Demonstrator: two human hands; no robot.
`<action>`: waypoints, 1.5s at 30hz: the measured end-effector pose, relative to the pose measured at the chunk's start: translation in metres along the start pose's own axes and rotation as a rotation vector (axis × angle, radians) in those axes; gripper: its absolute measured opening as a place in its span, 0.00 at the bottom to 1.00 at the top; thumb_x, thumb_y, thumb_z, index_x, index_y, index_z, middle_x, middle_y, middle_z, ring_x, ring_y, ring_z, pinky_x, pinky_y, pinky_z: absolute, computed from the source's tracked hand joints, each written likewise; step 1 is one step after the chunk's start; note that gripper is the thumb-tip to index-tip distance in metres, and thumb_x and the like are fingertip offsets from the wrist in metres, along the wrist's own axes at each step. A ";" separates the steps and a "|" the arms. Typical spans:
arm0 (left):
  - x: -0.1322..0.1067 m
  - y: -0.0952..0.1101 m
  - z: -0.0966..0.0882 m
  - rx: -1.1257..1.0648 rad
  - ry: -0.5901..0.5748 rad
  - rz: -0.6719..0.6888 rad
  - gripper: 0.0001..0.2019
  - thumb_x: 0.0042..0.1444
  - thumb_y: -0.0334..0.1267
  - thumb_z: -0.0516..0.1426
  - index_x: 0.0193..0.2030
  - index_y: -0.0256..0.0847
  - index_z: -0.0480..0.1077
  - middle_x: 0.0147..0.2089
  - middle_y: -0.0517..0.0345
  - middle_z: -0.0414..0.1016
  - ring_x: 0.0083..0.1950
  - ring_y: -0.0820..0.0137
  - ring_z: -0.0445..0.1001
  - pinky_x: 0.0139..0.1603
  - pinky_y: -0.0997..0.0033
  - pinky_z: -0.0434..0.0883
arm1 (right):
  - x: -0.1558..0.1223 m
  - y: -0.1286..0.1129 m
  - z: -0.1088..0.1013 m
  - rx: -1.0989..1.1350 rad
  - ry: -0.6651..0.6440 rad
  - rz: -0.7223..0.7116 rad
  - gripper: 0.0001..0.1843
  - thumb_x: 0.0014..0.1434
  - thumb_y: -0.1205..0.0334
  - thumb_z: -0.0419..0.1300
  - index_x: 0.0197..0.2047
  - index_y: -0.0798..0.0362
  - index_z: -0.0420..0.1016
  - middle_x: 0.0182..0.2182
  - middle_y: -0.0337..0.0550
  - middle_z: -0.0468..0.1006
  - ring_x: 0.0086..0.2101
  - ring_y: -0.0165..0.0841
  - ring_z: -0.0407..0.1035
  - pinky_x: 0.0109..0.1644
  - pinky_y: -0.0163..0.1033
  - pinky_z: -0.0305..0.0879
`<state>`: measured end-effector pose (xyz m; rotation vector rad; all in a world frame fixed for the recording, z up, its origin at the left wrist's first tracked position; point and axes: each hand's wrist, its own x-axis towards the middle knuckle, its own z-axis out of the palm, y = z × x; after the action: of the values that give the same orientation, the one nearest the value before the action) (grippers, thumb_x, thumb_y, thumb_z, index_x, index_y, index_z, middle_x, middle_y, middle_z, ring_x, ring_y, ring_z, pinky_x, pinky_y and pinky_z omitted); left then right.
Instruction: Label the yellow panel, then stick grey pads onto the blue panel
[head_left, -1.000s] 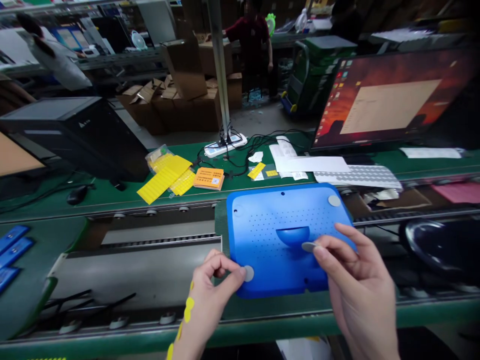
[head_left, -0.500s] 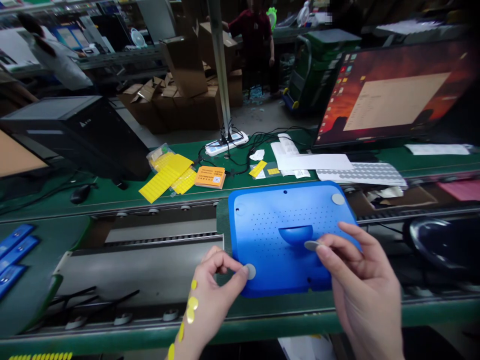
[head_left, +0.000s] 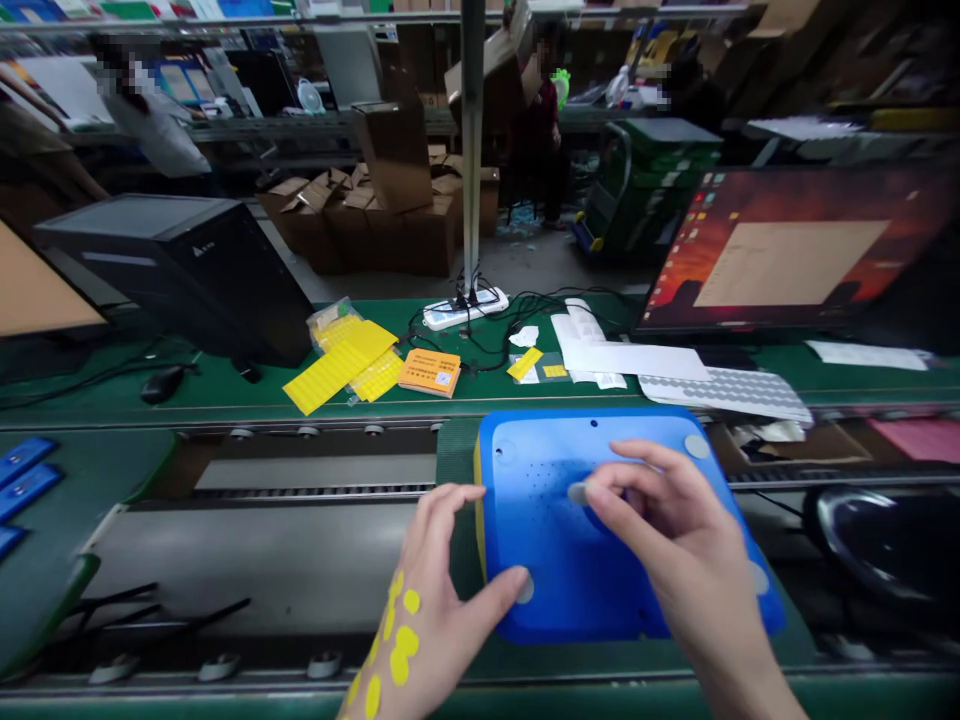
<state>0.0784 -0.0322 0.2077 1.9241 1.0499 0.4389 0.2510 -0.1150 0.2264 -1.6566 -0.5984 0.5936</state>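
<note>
A blue plastic panel with small holes lies face down on a green mat on the conveyor in front of me. My left hand rests at its near-left corner, thumb beside a grey round pad stuck there, fingers spread; yellow round stickers sit on the back of this hand. My right hand is over the panel's middle, pinching a small grey round pad at its fingertips. Another grey pad sits at the far-right corner.
Behind the conveyor lie yellow label sheets, an orange booklet, white papers, a sheet of grey pads and a power strip. A monitor stands at right, a black computer case at left. People work in the background.
My right hand has carried the grey pad leftward over the panel's middle. My left hand's fingers have opened along the panel's left edge. The view has shifted down and right.
</note>
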 end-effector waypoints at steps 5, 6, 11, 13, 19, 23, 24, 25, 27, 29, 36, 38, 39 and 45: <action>0.040 -0.007 0.006 -0.228 0.011 0.013 0.38 0.52 0.47 0.59 0.65 0.51 0.44 0.69 0.56 0.40 0.69 0.59 0.42 0.66 0.54 0.51 | 0.039 -0.017 0.041 -0.022 -0.226 -0.042 0.16 0.52 0.59 0.62 0.44 0.50 0.65 0.27 0.35 0.75 0.30 0.31 0.65 0.37 0.39 0.58; 0.049 -0.007 0.007 -0.249 0.012 0.034 0.39 0.51 0.46 0.59 0.66 0.50 0.44 0.69 0.56 0.39 0.69 0.60 0.40 0.67 0.54 0.48 | 0.042 -0.018 0.046 -0.031 -0.245 -0.033 0.16 0.52 0.60 0.61 0.44 0.50 0.64 0.27 0.35 0.75 0.30 0.32 0.65 0.37 0.40 0.58; 0.072 -0.011 0.007 -0.416 -0.152 0.032 0.33 0.53 0.41 0.58 0.64 0.48 0.51 0.67 0.54 0.49 0.67 0.59 0.49 0.66 0.53 0.52 | 0.045 -0.015 0.055 -0.109 -0.249 0.004 0.17 0.51 0.60 0.61 0.45 0.51 0.63 0.27 0.36 0.76 0.30 0.33 0.65 0.38 0.42 0.57; 0.072 -0.013 0.007 -0.440 -0.168 -0.006 0.33 0.52 0.42 0.58 0.64 0.49 0.50 0.67 0.56 0.50 0.67 0.60 0.50 0.66 0.53 0.54 | 0.045 -0.015 0.056 -0.146 -0.235 0.010 0.17 0.52 0.60 0.61 0.44 0.50 0.63 0.26 0.35 0.75 0.30 0.33 0.64 0.37 0.41 0.56; 0.073 -0.015 0.007 -0.446 -0.163 0.005 0.32 0.53 0.43 0.59 0.63 0.49 0.52 0.66 0.55 0.53 0.66 0.59 0.52 0.65 0.54 0.55 | 0.045 -0.012 0.059 -0.235 -0.225 0.013 0.16 0.53 0.60 0.60 0.45 0.47 0.64 0.26 0.34 0.74 0.29 0.33 0.61 0.37 0.42 0.55; 0.074 -0.016 0.008 -0.431 -0.161 -0.003 0.32 0.53 0.44 0.58 0.63 0.50 0.52 0.66 0.56 0.52 0.66 0.58 0.52 0.65 0.52 0.54 | 0.044 -0.007 0.059 -0.312 -0.208 -0.025 0.15 0.53 0.61 0.60 0.45 0.46 0.65 0.27 0.35 0.74 0.31 0.33 0.60 0.39 0.43 0.56; 0.074 -0.016 0.008 -0.434 -0.158 -0.007 0.32 0.53 0.45 0.58 0.63 0.50 0.52 0.66 0.56 0.52 0.66 0.58 0.52 0.65 0.52 0.54 | 0.043 -0.006 0.059 -0.324 -0.203 -0.033 0.14 0.53 0.61 0.60 0.45 0.46 0.66 0.27 0.35 0.74 0.31 0.34 0.60 0.39 0.43 0.56; 0.074 -0.016 0.008 -0.438 -0.157 -0.011 0.31 0.53 0.45 0.58 0.63 0.50 0.52 0.66 0.56 0.52 0.66 0.58 0.52 0.65 0.52 0.53 | 0.043 -0.005 0.059 -0.333 -0.201 -0.042 0.14 0.54 0.61 0.60 0.44 0.46 0.66 0.28 0.35 0.74 0.31 0.34 0.61 0.40 0.43 0.57; 0.074 -0.015 0.008 -0.446 -0.161 -0.024 0.32 0.53 0.45 0.59 0.63 0.50 0.52 0.66 0.56 0.53 0.66 0.58 0.51 0.65 0.52 0.53 | 0.042 -0.003 0.060 -0.353 -0.191 -0.075 0.12 0.54 0.61 0.59 0.43 0.46 0.66 0.28 0.34 0.74 0.32 0.34 0.61 0.40 0.43 0.57; 0.073 -0.014 0.008 -0.449 -0.166 -0.040 0.32 0.53 0.45 0.58 0.63 0.50 0.52 0.66 0.55 0.53 0.66 0.59 0.52 0.65 0.54 0.54 | 0.041 -0.003 0.061 -0.396 -0.179 -0.155 0.10 0.55 0.62 0.59 0.42 0.46 0.67 0.28 0.34 0.74 0.31 0.34 0.62 0.40 0.44 0.56; 0.078 -0.016 0.009 -0.467 -0.152 0.001 0.31 0.53 0.48 0.58 0.63 0.48 0.52 0.65 0.54 0.53 0.65 0.60 0.53 0.65 0.57 0.54 | 0.038 -0.003 0.066 -0.594 -0.203 -0.321 0.24 0.58 0.66 0.51 0.57 0.43 0.56 0.35 0.39 0.71 0.36 0.37 0.63 0.43 0.48 0.56; 0.079 -0.016 0.009 -0.473 -0.158 0.010 0.32 0.53 0.48 0.58 0.63 0.47 0.52 0.66 0.54 0.52 0.65 0.60 0.53 0.65 0.58 0.54 | 0.037 -0.005 0.067 -0.583 -0.138 -0.283 0.33 0.56 0.64 0.53 0.63 0.42 0.47 0.43 0.44 0.68 0.40 0.39 0.63 0.45 0.50 0.58; 0.079 -0.015 0.009 -0.478 -0.162 0.019 0.32 0.53 0.48 0.58 0.63 0.47 0.52 0.66 0.54 0.52 0.65 0.61 0.53 0.65 0.58 0.54 | 0.037 -0.007 0.068 -0.566 -0.098 -0.256 0.37 0.55 0.64 0.55 0.64 0.41 0.43 0.47 0.46 0.65 0.42 0.40 0.63 0.46 0.51 0.59; 0.083 -0.015 0.006 -0.474 -0.216 0.015 0.36 0.51 0.51 0.59 0.63 0.48 0.49 0.67 0.53 0.50 0.65 0.58 0.54 0.64 0.58 0.55 | 0.066 -0.019 0.030 -0.498 0.009 -0.243 0.43 0.49 0.66 0.58 0.65 0.42 0.44 0.51 0.48 0.63 0.50 0.45 0.60 0.54 0.57 0.55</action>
<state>0.1228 0.0351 0.1839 1.5171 0.7147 0.4320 0.2778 -0.0461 0.2368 -2.0043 -0.9822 0.2685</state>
